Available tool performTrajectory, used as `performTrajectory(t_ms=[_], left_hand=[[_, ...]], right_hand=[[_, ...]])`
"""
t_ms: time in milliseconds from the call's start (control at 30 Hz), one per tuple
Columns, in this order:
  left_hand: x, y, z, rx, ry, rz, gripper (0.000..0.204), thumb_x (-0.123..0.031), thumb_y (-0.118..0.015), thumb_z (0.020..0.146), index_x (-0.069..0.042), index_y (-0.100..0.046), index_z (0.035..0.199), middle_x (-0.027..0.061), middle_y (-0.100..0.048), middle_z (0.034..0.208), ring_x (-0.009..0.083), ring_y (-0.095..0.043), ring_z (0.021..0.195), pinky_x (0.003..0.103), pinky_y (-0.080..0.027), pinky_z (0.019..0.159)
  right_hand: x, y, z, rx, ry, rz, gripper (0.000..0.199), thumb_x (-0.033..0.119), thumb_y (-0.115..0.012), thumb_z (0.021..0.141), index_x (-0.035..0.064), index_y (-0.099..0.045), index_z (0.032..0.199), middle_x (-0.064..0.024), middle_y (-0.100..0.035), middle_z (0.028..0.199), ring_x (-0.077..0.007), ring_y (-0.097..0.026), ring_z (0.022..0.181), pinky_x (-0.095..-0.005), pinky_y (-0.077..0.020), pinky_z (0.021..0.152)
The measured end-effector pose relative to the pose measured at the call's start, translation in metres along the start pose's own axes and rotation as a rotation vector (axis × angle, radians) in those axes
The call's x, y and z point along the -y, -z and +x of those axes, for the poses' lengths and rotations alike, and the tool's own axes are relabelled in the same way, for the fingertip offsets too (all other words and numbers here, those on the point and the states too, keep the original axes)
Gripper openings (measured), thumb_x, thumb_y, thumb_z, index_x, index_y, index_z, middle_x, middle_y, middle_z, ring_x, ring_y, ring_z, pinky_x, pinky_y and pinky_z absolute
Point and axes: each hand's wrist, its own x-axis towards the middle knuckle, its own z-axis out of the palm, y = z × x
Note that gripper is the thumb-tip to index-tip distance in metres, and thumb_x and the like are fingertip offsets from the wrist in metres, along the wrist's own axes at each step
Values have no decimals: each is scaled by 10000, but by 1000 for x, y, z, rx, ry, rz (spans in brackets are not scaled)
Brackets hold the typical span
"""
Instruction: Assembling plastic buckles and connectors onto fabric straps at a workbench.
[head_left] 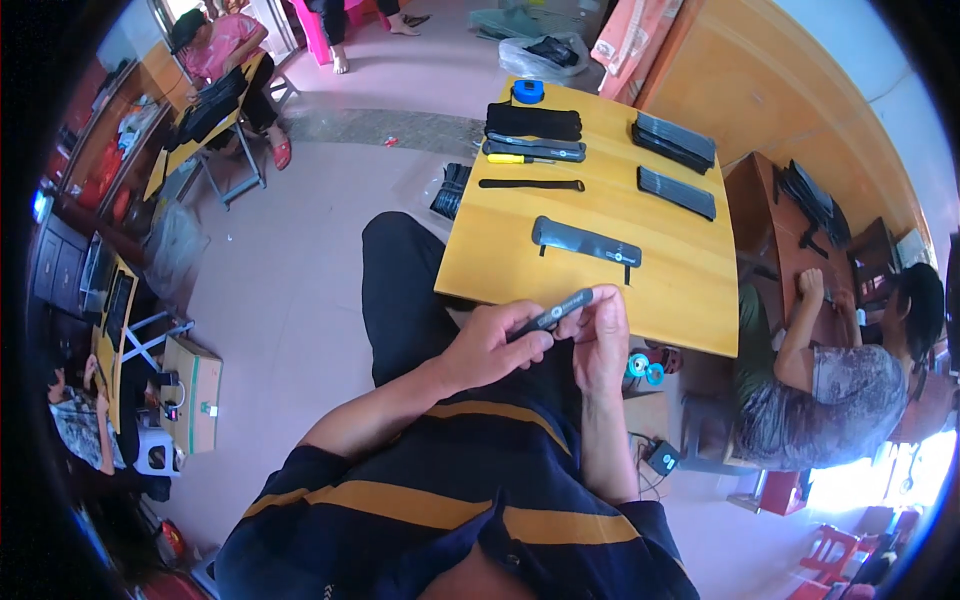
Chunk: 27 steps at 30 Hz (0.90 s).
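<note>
Between my two hands is a narrow dark grey padded strip (pixel 562 310) with pale printing, tilted up toward the right. My left hand (pixel 490 348) is closed round its left part. The fingers of my right hand (pixel 602 328) pinch it near the right end. Just beyond my hands, a similar flat grey pad (pixel 585 242) with two short black straps lies on the yellow wooden table (pixel 500 265). A black strap (pixel 530 185) rests farther back, below a yellow-handled screwdriver (pixel 507 159).
At the table's far side are a pile of black pieces (pixel 533 121) and a blue round object (pixel 528 91). Grey pads are stacked on the right (pixel 674 140). A co-worker (pixel 850 390) sits to the right; another person (pixel 220 50) works at the far left.
</note>
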Motion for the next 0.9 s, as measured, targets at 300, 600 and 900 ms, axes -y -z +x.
performTrajectory(t_ms=[300, 600, 900], left_hand=[[-7, -11, -2, 83, -119, -85, 171, -185, -597, 1056, -30, -616, 1122, 20, -678, 847, 71, -646, 723, 231, -533, 664], [6, -5, -1, 95, -159, -71, 182, -169, -616, 1040, -8, -638, 1124, 33, -699, 903, 77, -645, 783, 241, -530, 714], [-24, 46, 0, -247, -200, 156, 105, -70, -701, 947, 13, -726, 1006, -25, -681, 781, 28, -602, 695, 208, -484, 633]], right_hand=[[16, -4, -12, -5, 96, -85, 203, 81, -692, 999, 88, -498, 1061, -108, -648, 1155, -94, -604, 790, -262, -545, 753], [21, -23, -13, -8, 98, -150, 314, -45, -700, 952, 67, -501, 1168, -118, -701, 1112, -99, -670, 781, -233, -557, 703], [10, -21, 11, 142, 0, -695, 281, 28, -829, 868, 12, -696, 1114, 15, -691, 832, -23, -567, 707, -192, -483, 680]])
